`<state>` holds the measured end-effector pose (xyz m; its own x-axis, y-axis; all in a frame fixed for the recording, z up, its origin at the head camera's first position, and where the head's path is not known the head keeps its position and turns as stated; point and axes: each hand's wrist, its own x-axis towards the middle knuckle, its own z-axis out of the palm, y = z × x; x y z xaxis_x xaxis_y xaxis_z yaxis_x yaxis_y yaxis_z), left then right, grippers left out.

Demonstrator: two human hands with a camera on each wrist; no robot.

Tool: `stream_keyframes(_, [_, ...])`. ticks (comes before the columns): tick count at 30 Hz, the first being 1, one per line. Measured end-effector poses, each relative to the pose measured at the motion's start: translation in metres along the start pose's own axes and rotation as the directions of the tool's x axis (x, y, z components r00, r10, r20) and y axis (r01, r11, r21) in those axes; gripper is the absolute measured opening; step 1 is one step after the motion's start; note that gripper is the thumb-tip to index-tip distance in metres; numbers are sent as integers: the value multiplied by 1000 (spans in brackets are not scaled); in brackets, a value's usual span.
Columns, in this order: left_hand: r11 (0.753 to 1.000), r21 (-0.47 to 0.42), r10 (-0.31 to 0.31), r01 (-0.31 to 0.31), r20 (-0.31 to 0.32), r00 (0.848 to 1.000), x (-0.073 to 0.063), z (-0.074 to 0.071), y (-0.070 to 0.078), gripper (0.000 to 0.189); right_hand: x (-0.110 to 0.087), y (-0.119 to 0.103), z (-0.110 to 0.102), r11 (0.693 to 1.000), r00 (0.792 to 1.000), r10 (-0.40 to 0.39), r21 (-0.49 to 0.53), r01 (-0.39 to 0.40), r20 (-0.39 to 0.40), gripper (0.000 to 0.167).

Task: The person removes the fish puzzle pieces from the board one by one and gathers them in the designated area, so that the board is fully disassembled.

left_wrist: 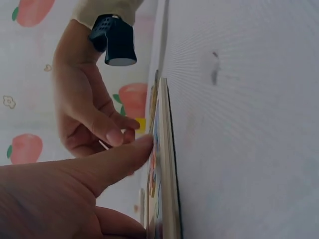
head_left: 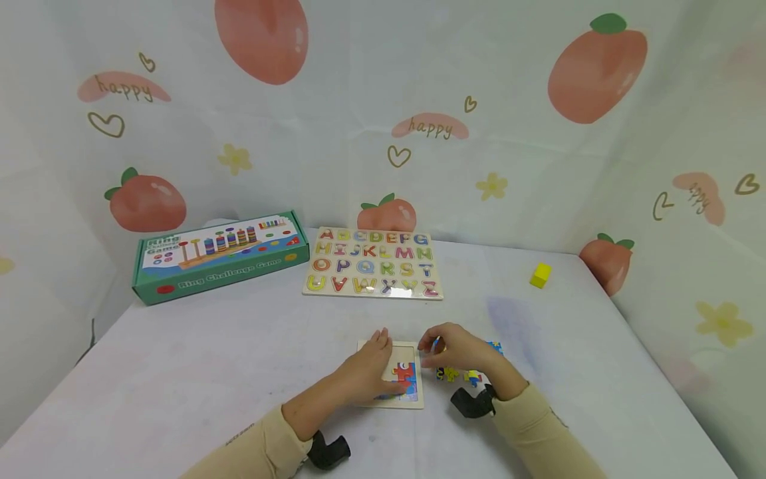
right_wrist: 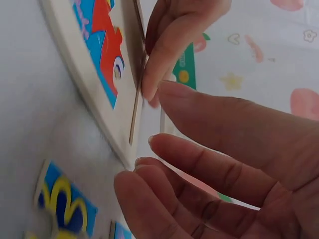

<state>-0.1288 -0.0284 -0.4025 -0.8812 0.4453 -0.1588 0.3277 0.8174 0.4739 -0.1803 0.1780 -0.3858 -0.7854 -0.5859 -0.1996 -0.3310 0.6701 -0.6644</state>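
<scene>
- Desk [head_left: 239, 359]: backdrop [head_left: 335, 146] behind it.
- Rear left: game box [head_left: 221, 257], set at a slant.
- Rear middle: alphabet board [head_left: 374, 265], just right of the box.
- Rear right: small block [head_left: 540, 275], well apart from the board.
- Front middle: puzzle tray [head_left: 419, 384], in front of the board. Fitted pieces [head_left: 403, 372] in its right and near part.
- Left grip [head_left: 368, 370] on the tray.
- Loose pieces [head_left: 451, 374] right of the tray; right grip [head_left: 459, 349] above them, partly hiding them.
</scene>
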Motion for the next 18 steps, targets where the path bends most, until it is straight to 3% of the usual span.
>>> stream_keyframes(7, [1000, 14, -5, 5, 5, 1000, 2, 2, -3, 91, 15, -10, 11, 1000, 999, -21, 16, 21, 44, 21])
stream_keyframes(18, [1000, 24, 13, -13, -13, 1000, 1, 4, -6, 90, 16, -11, 22, 998, 997, -37, 46, 34, 62, 15])
